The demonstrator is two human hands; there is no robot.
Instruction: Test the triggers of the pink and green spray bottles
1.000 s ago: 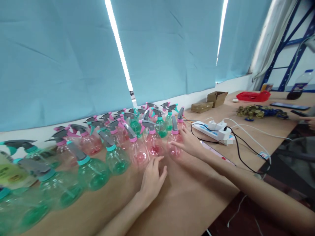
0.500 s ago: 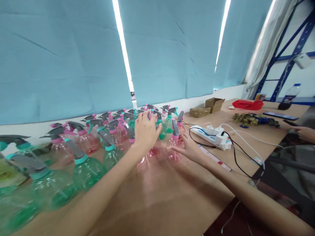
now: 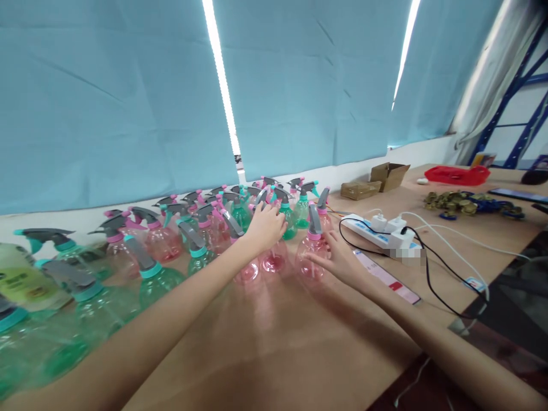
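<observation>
Rows of spray bottles with pink or green tinted round bodies and grey spray heads stand on the brown-topped table [image 3: 274,342]. My left hand [image 3: 266,228] has its fingers curled down over the neck of a pink spray bottle [image 3: 274,260], mostly covering its top. To its right, my right hand [image 3: 342,260] cups another pink spray bottle [image 3: 311,254], with the thumb across the front and the fingers along its right side. That bottle stands upright. Close to the left hand are a green spray bottle [image 3: 289,225] and one more pink spray bottle [image 3: 248,269].
A white power strip [image 3: 363,231] with chargers and cables lies right of my hands, beside a phone [image 3: 387,277]. Farther back are an open cardboard box [image 3: 389,178], a red tray [image 3: 456,176] and a pile of brass-coloured parts [image 3: 456,204]. Green spray bottles [image 3: 107,311] crowd the left.
My left hand has come down and its fingers have curled in around the bottle neck. My right hand keeps its place at the same bottle. The view has shifted slightly.
</observation>
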